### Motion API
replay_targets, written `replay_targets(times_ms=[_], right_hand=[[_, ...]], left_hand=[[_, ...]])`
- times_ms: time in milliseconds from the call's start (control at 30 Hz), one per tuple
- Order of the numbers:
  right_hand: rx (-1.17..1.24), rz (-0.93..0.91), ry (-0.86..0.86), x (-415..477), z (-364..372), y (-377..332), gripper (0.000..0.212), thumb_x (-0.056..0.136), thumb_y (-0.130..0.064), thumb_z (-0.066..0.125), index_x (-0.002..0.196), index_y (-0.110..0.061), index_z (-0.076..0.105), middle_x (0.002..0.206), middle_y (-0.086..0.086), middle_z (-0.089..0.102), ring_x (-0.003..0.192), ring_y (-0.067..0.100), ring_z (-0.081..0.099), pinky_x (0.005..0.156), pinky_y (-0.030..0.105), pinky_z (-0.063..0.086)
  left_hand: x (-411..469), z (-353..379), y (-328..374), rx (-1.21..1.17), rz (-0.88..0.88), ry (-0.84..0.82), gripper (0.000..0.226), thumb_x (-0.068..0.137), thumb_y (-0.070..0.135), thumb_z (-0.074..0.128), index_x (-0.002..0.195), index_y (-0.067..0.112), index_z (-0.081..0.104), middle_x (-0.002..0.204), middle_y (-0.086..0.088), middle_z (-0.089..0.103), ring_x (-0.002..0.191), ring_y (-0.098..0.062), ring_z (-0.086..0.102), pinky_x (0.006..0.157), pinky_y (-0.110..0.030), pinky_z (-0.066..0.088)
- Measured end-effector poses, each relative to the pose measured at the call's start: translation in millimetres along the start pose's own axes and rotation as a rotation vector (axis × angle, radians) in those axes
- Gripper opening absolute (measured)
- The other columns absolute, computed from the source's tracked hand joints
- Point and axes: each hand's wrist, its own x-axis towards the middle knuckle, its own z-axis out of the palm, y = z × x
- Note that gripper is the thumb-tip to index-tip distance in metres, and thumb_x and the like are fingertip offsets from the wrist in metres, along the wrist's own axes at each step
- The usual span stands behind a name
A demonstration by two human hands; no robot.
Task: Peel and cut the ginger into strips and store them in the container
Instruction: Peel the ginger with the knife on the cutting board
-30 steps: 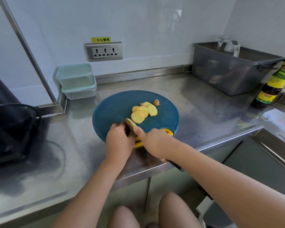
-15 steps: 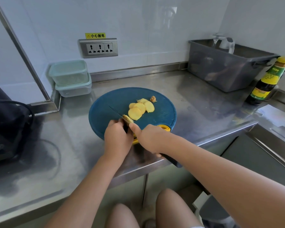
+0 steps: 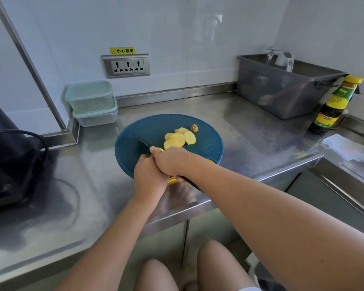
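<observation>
A black appliance (image 3: 6,164) with a looping cord sits at the stainless steel counter's (image 3: 250,127) left edge. At the back left corner, two clear containers (image 3: 90,101) with pale green lids are stacked. On the white tiled wall above them is a triple socket (image 3: 127,65) under a yellow sticker (image 3: 122,50) reading "小心触电".

A round blue cutting board (image 3: 208,141) lies at the counter's front edge. On the near side of the board, the left hand (image 3: 149,177) has its fingers curled beside the blade. Its fingertips are hidden, so I cannot tell what they pinch. The right hand (image 3: 172,162) overlaps it and grips the knife (image 3: 140,140), whose dark blade points left across the board. Peeled yellow ginger slices (image 3: 178,138) overlap at the board's centre, with a brown scrap (image 3: 194,128) just behind them.

A grey plastic bin (image 3: 282,95) stands at the back right. Near the right edge is a dark sauce bottle (image 3: 332,108) with a yellow cap and a green and yellow label too blurred to read.
</observation>
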Motion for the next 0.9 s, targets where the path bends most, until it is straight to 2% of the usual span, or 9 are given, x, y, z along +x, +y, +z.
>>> replay_targets(times_ms=[67,133,233,300,367,433,500,667,900], right_hand=[[0.162,-0.008,0.049,-5.8,-1.6,8.6,0.053,0.106,-0.039,0.021,0.144,-0.005,0.036,0.115,0.024,0.054,0.111,0.040,0.055,0.087,0.041,0.043],[0.223,-0.025,0.076,-15.7,-7.3,25.8,0.050,0.106,-0.019,0.023,0.154,-0.020,0.011,0.107,0.021,0.050,0.100,0.039,0.058,0.080,0.040,0.047],[0.110,-0.019,0.065,-22.3,-9.7,41.2,0.052,0.106,-0.021,0.015,0.155,-0.023,-0.003,0.083,0.014,0.050,0.076,0.028,0.061,0.075,0.036,0.054],[0.073,-0.001,0.064,-30.1,-8.1,46.8,0.046,0.106,-0.021,0.014,0.152,-0.025,0.016,0.074,0.011,0.045,0.067,0.023,0.058,0.070,0.034,0.052],[-0.003,-0.060,0.073,-37.0,-6.7,52.4,0.031,0.107,-0.032,0.018,0.104,-0.038,0.048,0.074,0.009,0.046,0.070,0.024,0.058,0.069,0.035,0.049],[-0.004,-0.035,-0.009,-39.2,-11.4,52.1,0.056,0.101,-0.057,0.018,0.069,-0.019,0.044,0.067,0.007,0.050,0.059,0.021,0.053,0.059,0.031,0.046],[0.054,0.060,-0.049,-33.6,-16.3,48.5,0.073,0.093,-0.071,0.017,0.064,-0.009,0.043,0.055,0.008,0.050,0.042,0.019,0.045,0.051,0.027,0.044],[0.319,0.056,-0.292,-17.5,-29.2,46.2,0.069,0.086,-0.080,0.025,0.057,-0.018,0.035,0.048,-0.002,0.035,0.038,0.014,0.030,0.041,0.021,0.031],[0.293,0.098,-0.358,-9.8,-23.2,47.3,0.072,0.084,-0.082,0.022,0.054,-0.018,0.031,0.048,0.000,0.033,0.040,0.016,0.028,0.044,0.023,0.030]], left_hand=[[-2.2,1.1,1.1,0.009,0.037,-0.004,0.012,0.086,0.012,0.062,0.090,0.001,0.063,0.091,-0.017,0.061,0.076,-0.025,0.053,0.061,-0.026,0.030],[-2.5,4.9,-0.2,0.025,0.068,-0.025,0.012,0.084,0.016,0.063,0.084,0.004,0.065,0.087,-0.014,0.060,0.076,-0.025,0.052,0.056,-0.025,0.024],[-1.8,5.7,-0.1,0.076,0.086,-0.035,0.019,0.087,0.026,0.062,0.086,0.007,0.069,0.087,-0.011,0.058,0.077,-0.021,0.047,0.061,-0.026,0.026],[-1.6,3.7,-1.7,0.082,0.093,-0.038,0.022,0.087,0.030,0.063,0.089,0.010,0.070,0.083,-0.003,0.052,0.078,-0.018,0.045,0.060,-0.025,0.027],[-2.0,2.1,-1.2,0.063,0.107,-0.040,0.024,0.085,0.033,0.065,0.088,0.010,0.071,0.081,0.002,0.048,0.077,-0.015,0.046,0.057,-0.023,0.026],[-3.1,1.0,-0.5,0.015,0.112,-0.010,0.023,0.082,0.034,0.069,0.084,0.011,0.071,0.080,0.002,0.050,0.073,-0.013,0.046,0.054,-0.018,0.025],[-5.1,-0.7,-0.4,-0.020,0.096,0.041,0.020,0.081,0.032,0.071,0.083,0.012,0.070,0.080,0.001,0.053,0.070,-0.011,0.046,0.053,-0.013,0.026],[-9.7,-3.5,-3.8,-0.046,0.000,0.151,0.025,0.086,0.023,0.066,0.108,0.011,0.061,0.101,0.000,0.053,0.092,-0.016,0.054,0.075,-0.020,0.040],[-5.3,-4.5,-6.6,0.002,0.063,0.091,0.023,0.084,0.018,0.065,0.092,0.020,0.044,0.089,0.004,0.056,0.088,-0.016,0.049,0.075,-0.033,0.046]])
